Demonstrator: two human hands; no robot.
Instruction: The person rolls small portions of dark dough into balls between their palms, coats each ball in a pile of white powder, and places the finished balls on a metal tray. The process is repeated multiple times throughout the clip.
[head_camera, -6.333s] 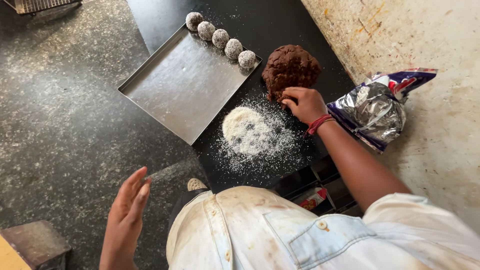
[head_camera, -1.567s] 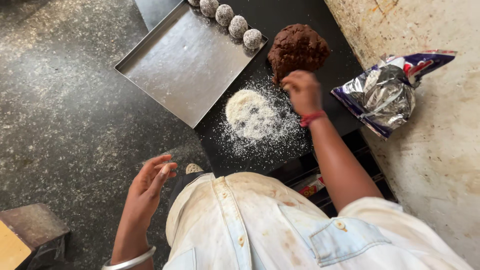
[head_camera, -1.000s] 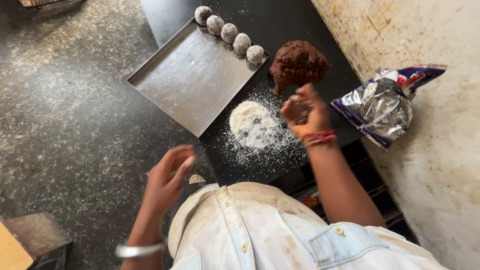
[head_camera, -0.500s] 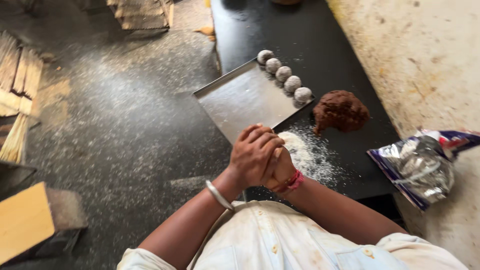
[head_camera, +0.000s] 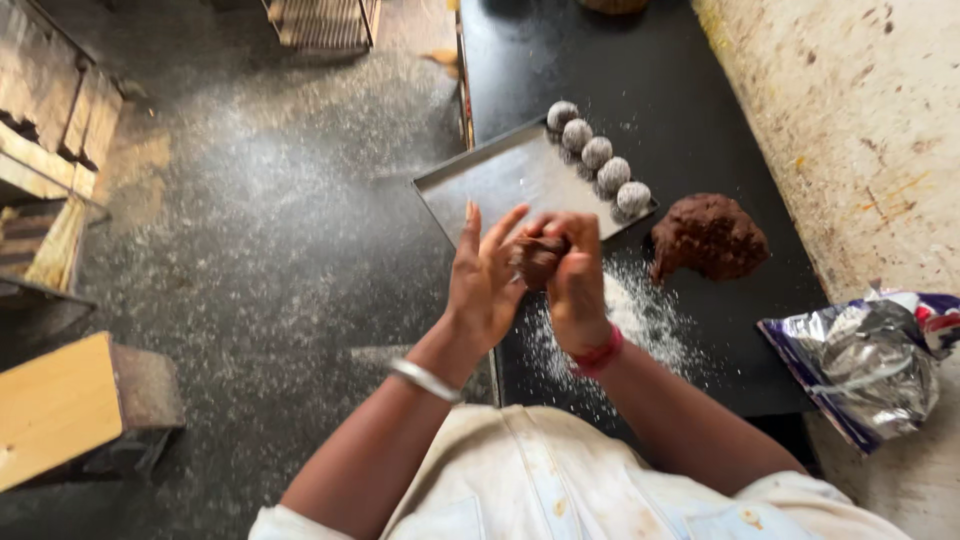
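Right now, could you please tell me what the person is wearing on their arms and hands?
Both hands are bare, no gloves. The left hand has a thin silver bangle at its wrist; the right hand has a red band. Forearms are uncovered.

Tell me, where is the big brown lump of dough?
The brown dough lump sits on the black counter, right of the metal tray, beyond the white powder.

The hands (head_camera: 530, 270) mostly hide the brown dough piece (head_camera: 538, 262).
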